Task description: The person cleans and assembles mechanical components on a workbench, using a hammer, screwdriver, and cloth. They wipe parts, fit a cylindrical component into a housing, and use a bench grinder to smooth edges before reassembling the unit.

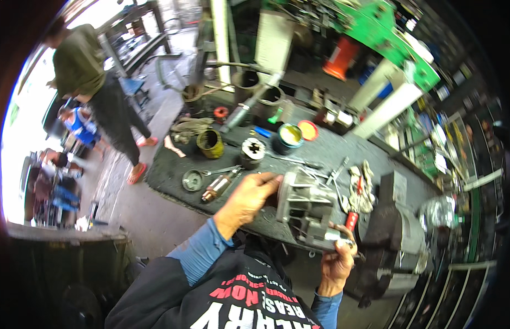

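A grey cast metal housing (308, 203), with a round flange at one end and open windows in its side, is held tilted over the near edge of the dark workbench (173, 164). My left hand (250, 196) is closed at its flange, the thumb side up; some fingers are hidden behind it. Around the narrower lower end my right hand (337, 262) is closed. On the bench left of the housing lie an armature with a copper end (219, 186), a round metal cap (192, 180) and a wrench (222, 170). Behind them stands a cylindrical motor casing (253, 150).
Two open tins, one yellowish (210, 145) and one with pale grease (290, 135), stand further back. Right are pliers (338, 171), a stained rag (362, 189) and a large bench vise (394, 225). A green press frame (386, 33) rises behind. A person (90, 66) stands far left.
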{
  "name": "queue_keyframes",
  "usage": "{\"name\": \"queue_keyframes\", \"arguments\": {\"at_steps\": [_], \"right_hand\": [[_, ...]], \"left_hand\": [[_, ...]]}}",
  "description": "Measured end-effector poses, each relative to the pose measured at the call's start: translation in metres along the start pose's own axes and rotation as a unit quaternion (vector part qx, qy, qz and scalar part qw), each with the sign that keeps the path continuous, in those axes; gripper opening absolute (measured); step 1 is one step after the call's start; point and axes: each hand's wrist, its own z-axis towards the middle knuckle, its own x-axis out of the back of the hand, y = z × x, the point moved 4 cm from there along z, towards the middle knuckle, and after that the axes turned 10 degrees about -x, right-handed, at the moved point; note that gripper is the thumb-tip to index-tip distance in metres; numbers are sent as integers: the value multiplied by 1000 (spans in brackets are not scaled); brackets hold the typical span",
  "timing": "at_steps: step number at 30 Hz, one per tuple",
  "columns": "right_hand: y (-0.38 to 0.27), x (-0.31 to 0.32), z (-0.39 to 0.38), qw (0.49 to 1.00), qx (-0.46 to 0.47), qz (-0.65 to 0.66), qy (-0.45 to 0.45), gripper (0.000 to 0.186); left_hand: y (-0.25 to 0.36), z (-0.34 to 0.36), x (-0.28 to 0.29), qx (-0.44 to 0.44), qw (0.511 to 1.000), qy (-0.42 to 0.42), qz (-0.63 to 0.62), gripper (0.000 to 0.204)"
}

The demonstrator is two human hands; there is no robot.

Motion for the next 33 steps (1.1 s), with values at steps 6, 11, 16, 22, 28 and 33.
{"name": "queue_keyframes", "arguments": {"at_steps": [6,11,16,22,28,33], "right_hand": [[-13,-20,-6,999,-20,31,-8,50],[-39,-20,-2,997,-16,-75,9,44],[-75,-19,29,982,3,-190,-3,30],[-116,-35,82,914,-1,-401,-58,29],[-110,-51,127,763,98,-606,-203,42],[-124,-49,152,755,66,-595,-268,45]], "left_hand": [[2,4,14,-68,988,-111,-85,31],[-20,13,23,-82,978,-56,-185,37],[-30,19,21,-24,995,-50,-88,40],[-35,16,25,-101,983,-23,149,53],[-35,15,12,-210,857,-35,469,80],[-56,50,-15,-167,783,-127,585,107]]}}
